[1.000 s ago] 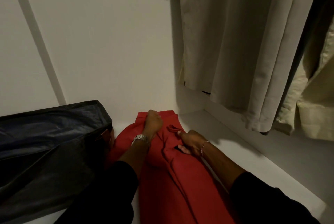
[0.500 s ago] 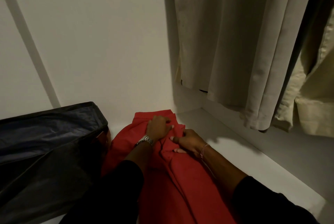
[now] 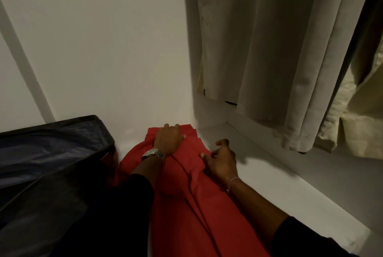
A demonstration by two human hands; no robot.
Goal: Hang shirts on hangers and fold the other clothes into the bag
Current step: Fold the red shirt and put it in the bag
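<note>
The biggest risk is to the red garment [image 3: 186, 194] itself: it lies lengthways on the white shelf floor [image 3: 259, 184], running from 6 o'clock up toward the centre of the view, still long and ridged with a crease down its middle. A fold taken over that ridge would likely lock the wrinkle in. Its far end sits close against the white wall [image 3: 103, 49], so there is little room to turn it, and a sideways pull could bunch it against the dark bag [image 3: 51, 163] at 9 o'clock (which touches or at least crowds the cloth's left edge; the shadow makes it hard to tell).

Next, the hanging pale shirts [image 3: 269, 49] at 1 to 2 o'clock droop low over the shelf; a raised elbow or a lifted fold could snag a hem and drag one askew.

Smaller still, the hands. The left hand [image 3: 168, 141], fingers straight, presses flat on the garment's far end, gripping nothing. The right hand [image 3: 222, 160] rests on the cloth's right edge at about 3 o'clock of the left, fingers loosely spread and seemingly clamping nothing, so the cloth could slide under a careless push.

The surface is smooth white board, the space a dim closet corner.
</note>
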